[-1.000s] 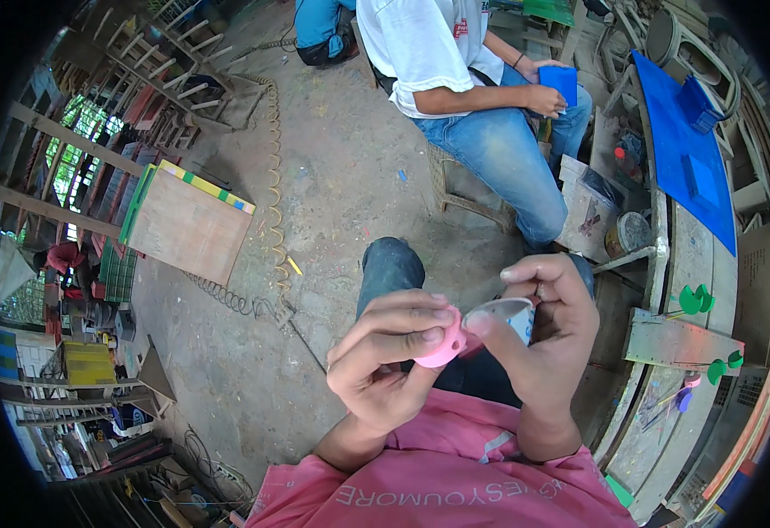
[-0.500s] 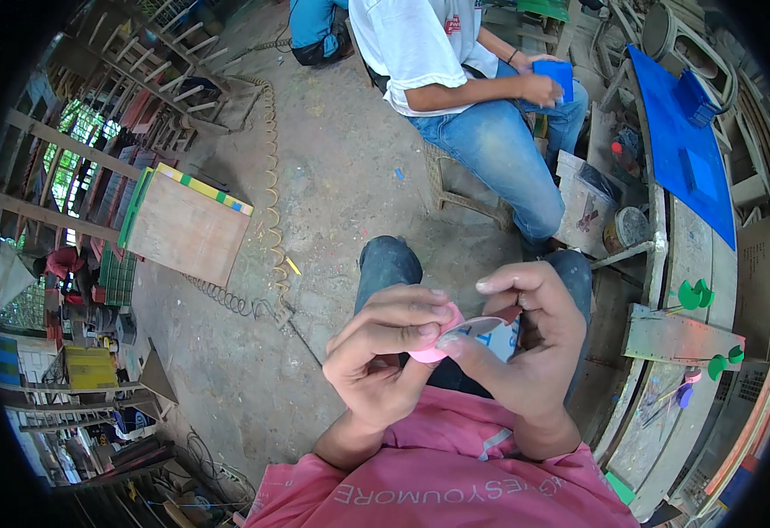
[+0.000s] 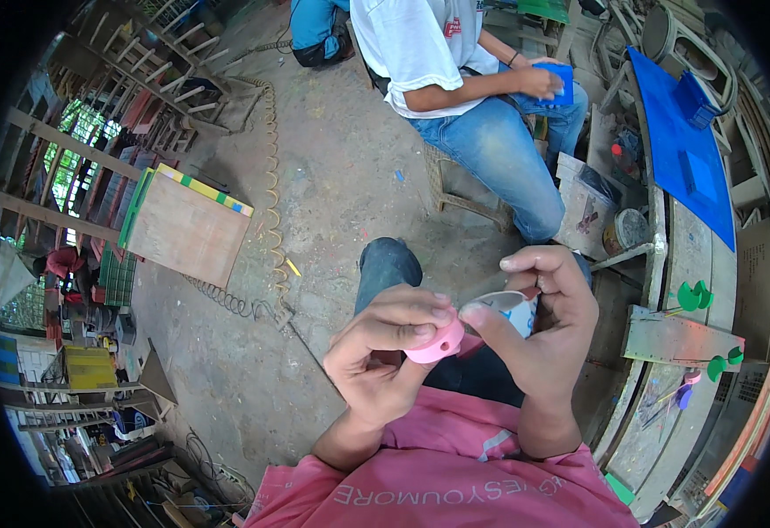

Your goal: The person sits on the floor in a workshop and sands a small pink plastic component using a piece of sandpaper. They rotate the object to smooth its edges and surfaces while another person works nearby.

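In front of my lap, my left hand [image 3: 378,356] pinches a small round pink wooden-looking piece [image 3: 429,350] between thumb and fingers. A small dark hole shows in the piece's edge. Just right of it, my right hand [image 3: 539,339] holds a curled strip of sandpaper [image 3: 517,315]. The strip has a white back with blue print and a reddish-brown face. My right thumb tip comes close to the pink piece; whether the sandpaper touches it I cannot tell.
A person in a white shirt [image 3: 420,53] sits ahead, holding a blue block [image 3: 557,84]. At right stands a workbench [image 3: 680,255] with a blue sheet [image 3: 667,114], green discs on sticks [image 3: 693,296] and paint marks. A board stack [image 3: 187,224] and coiled hose [image 3: 272,176] lie left.
My right hand and the sandpaper have moved right, away from the pink piece. The piece has turned, so its hole now shows. The seated person's hand has shifted slightly on the blue block.
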Motion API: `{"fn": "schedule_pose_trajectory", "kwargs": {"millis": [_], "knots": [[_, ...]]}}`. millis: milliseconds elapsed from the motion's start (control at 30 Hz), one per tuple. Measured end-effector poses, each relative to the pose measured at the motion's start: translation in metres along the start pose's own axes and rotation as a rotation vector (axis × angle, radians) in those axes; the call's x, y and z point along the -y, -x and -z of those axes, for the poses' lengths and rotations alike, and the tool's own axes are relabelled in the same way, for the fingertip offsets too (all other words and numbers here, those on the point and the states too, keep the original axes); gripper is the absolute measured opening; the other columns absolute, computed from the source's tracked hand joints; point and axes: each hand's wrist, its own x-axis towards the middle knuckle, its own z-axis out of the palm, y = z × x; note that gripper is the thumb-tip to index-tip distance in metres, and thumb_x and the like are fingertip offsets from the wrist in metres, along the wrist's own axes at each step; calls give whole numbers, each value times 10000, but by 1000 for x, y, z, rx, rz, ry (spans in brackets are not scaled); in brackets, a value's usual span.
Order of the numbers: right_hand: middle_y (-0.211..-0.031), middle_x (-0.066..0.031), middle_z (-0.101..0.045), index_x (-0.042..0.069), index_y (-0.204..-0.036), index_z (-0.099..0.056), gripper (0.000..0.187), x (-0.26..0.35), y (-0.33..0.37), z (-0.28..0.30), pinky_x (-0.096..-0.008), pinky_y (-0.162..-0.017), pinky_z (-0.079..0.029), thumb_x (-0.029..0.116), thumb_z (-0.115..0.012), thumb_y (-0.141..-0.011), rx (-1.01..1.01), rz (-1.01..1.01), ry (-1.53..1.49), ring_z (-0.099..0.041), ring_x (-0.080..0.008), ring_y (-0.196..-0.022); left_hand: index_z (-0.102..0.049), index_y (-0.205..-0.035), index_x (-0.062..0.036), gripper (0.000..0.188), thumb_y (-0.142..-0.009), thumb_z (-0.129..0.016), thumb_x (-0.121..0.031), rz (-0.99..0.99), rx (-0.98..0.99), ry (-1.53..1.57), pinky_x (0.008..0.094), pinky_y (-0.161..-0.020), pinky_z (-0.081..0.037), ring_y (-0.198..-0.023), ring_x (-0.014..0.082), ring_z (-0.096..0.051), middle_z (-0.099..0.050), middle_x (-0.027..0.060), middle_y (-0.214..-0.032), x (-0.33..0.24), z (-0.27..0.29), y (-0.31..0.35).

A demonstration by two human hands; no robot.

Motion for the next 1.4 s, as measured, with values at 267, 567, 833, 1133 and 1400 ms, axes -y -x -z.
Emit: {"fn": "schedule_pose_trajectory", "kwargs": {"millis": [267, 567, 833, 1133, 1400], "knots": [[-728, 4, -555, 27, -967, -565, 425, 7, 4, 3, -169, -567, -381, 63, -830, -637, 82, -35, -18, -522, -34, -638, -607, -886, 7, 226, -708, -674, 128, 9, 1, 6, 420, -797, -504, -917, 326, -639, -656, 156, -915, -2, 0, -2], [-756, -15, -573, 21, -977, -562, 448, 7, 5, 4, -170, -535, -379, 66, -835, -625, 161, -21, -10, -527, -23, -618, -601, -907, 8, 246, -708, -666, 137, 0, 14, 9, 408, -799, -503, -922, 320, -635, -658, 157, -929, 0, 2, 0], [-728, -1, -561, 21, -986, -572, 415, 12, 5, 2, -168, -588, -393, 43, -815, -651, 186, 21, -18, -523, -34, -627, -598, -916, 6, 225, -732, -669, 113, 48, 22, 91, 403, -809, -496, -919, 302, -628, -655, 163, -924, 0, -1, 0], [-649, 43, -507, 26, -989, -569, 440, 7, 6, 1, -159, -529, -316, 99, -834, -646, 167, -2, -64, -453, -6, -590, -589, -934, -2, 234, -739, -686, 86, 129, 46, 172, 408, -833, -491, -927, 292, -622, -657, 156, -916, 0, -1, 0], [-709, 22, -535, 21, -995, -561, 383, -5, 0, 6, -160, -579, -357, 37, -793, -690, 71, -53, -53, -488, -19, -640, -591, -926, -18, 249, -725, -704, 75, 93, 16, 157, 416, -851, -484, -952, 310, -614, -674, 153, -917, 5, 2, 4]]}}
